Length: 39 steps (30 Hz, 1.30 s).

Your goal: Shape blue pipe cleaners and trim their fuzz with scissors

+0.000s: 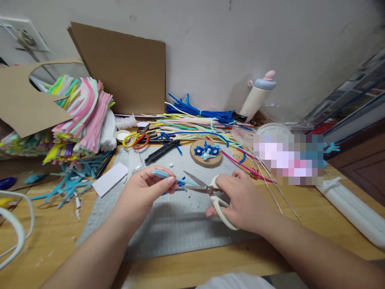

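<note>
Between the thumb and fingers of my left hand (150,186) is a light blue pipe cleaner (162,174), bent into a loop, its loose end pointing right. My right hand (240,196) grips the white-handled scissors (209,189). Their blades are spread, and the pipe cleaner's end lies at the opening between them. Something dark blue shows just beyond my left fingertips, partly hidden. Both hands are above a grey cutting mat (168,237). Behind the scissors, a round cardboard disc (207,162) carries several blue pipe-cleaner flowers (207,150) with white centres.
Loose pipe cleaners (192,124) lie along the wall, with coloured bundles (87,116) at left. Orange-and-yellow-handled scissors (136,140), a black pen-like tool (162,151) and a white card (110,179) lie around the mat. A bottle (255,98) leans at the wall.
</note>
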{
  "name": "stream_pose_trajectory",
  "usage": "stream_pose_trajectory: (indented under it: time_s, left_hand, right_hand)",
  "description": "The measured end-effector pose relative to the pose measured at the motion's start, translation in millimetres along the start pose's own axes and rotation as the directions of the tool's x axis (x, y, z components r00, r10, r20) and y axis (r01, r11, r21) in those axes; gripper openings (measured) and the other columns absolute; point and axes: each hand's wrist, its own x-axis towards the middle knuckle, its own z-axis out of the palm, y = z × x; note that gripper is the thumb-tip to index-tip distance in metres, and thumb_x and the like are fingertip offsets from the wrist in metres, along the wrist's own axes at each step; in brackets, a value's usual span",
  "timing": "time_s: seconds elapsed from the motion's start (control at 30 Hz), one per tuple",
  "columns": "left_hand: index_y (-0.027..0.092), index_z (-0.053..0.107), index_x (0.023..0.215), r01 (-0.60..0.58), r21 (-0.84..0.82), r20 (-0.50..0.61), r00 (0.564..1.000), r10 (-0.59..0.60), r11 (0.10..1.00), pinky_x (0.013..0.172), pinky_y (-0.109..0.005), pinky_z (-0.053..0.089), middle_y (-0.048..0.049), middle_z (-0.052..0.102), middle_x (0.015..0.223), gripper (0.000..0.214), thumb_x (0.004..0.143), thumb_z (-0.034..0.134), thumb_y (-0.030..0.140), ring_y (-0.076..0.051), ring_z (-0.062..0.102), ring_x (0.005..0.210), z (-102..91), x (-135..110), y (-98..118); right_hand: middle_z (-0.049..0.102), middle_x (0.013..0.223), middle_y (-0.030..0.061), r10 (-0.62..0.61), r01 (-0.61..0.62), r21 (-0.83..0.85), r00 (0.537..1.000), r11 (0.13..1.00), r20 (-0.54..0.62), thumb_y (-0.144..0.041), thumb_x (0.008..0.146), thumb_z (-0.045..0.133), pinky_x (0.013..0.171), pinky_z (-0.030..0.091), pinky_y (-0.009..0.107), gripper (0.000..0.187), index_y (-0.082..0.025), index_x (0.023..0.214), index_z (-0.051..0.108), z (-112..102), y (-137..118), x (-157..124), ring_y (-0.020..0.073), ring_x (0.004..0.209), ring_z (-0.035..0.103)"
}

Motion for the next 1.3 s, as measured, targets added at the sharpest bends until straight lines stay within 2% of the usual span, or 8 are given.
stream_pose_trajectory:
  time_s: [0.2,0.43,0.6,0.83,1.13,1.3]
  left_hand:
    - [0.019,0.066,0.076,-0.017,-0.002,0.029,0.999,0.017,1.000,0.063,-0.021,0.045,0.0009,0.065,0.070,0.009,0.073,0.070,0.027,-0.010,0.058,0.065,-0.2,0.1,-1.6]
    - [0.019,0.065,0.074,-0.055,0.070,-0.008,0.998,0.055,0.996,0.061,-0.020,0.044,0.0012,0.064,0.067,0.010,0.073,0.070,0.028,-0.010,0.057,0.063,-0.9,0.4,-0.6]
    - [0.019,0.065,0.076,-0.051,0.096,0.009,0.999,0.050,0.994,0.061,-0.020,0.045,0.0004,0.065,0.067,0.011,0.073,0.069,0.028,-0.010,0.057,0.063,1.4,-0.1,-0.7]
    - [0.018,0.064,0.076,-0.024,0.055,0.010,1.000,0.023,0.998,0.061,-0.021,0.045,-0.0004,0.065,0.066,0.012,0.071,0.070,0.027,-0.011,0.058,0.062,4.2,-0.1,-1.9]
    - [0.017,0.064,0.077,0.020,0.008,0.032,0.999,-0.021,1.000,0.061,-0.022,0.047,-0.0026,0.067,0.073,0.015,0.070,0.071,0.028,-0.012,0.059,0.065,6.9,0.3,-4.6]
    - [0.015,0.064,0.076,0.049,-0.044,0.010,0.999,-0.049,0.998,0.060,-0.022,0.047,-0.0027,0.067,0.073,0.016,0.068,0.073,0.026,-0.012,0.059,0.064,9.2,-0.8,-2.3]
  right_hand:
    - [0.060,0.077,0.0019,-0.007,0.007,-0.026,0.999,1.000,0.031,-0.052,0.077,0.057,0.073,0.025,0.034,0.034,-0.018,0.077,0.048,2.8,0.2,-0.1,0.0164,0.065,0.047]
    - [0.060,0.076,0.0014,0.011,-0.010,-0.043,1.000,0.999,0.021,-0.057,0.077,0.056,0.074,0.025,0.035,0.039,-0.018,0.077,0.048,-0.8,0.5,1.0,0.0174,0.068,0.049]
    - [0.059,0.077,0.0016,0.009,-0.008,-0.046,0.999,0.999,0.040,-0.052,0.077,0.057,0.072,0.025,0.034,0.035,-0.019,0.076,0.047,0.5,-0.4,-0.4,0.0171,0.067,0.047]
    - [0.060,0.077,0.0017,0.006,-0.004,-0.036,0.999,0.999,0.046,-0.051,0.077,0.057,0.073,0.025,0.034,0.033,-0.019,0.075,0.047,1.4,-1.7,-0.8,0.0167,0.067,0.048]
    - [0.059,0.077,0.0008,0.008,-0.007,-0.029,0.999,1.000,0.033,-0.060,0.074,0.058,0.075,0.025,0.035,0.042,-0.019,0.076,0.048,2.7,-1.8,-0.9,0.0178,0.069,0.050]
    - [0.059,0.078,0.0013,-0.003,0.005,-0.041,0.999,0.999,0.049,-0.055,0.077,0.057,0.073,0.025,0.034,0.037,-0.019,0.077,0.047,1.2,-2.9,-0.7,0.0172,0.068,0.048]
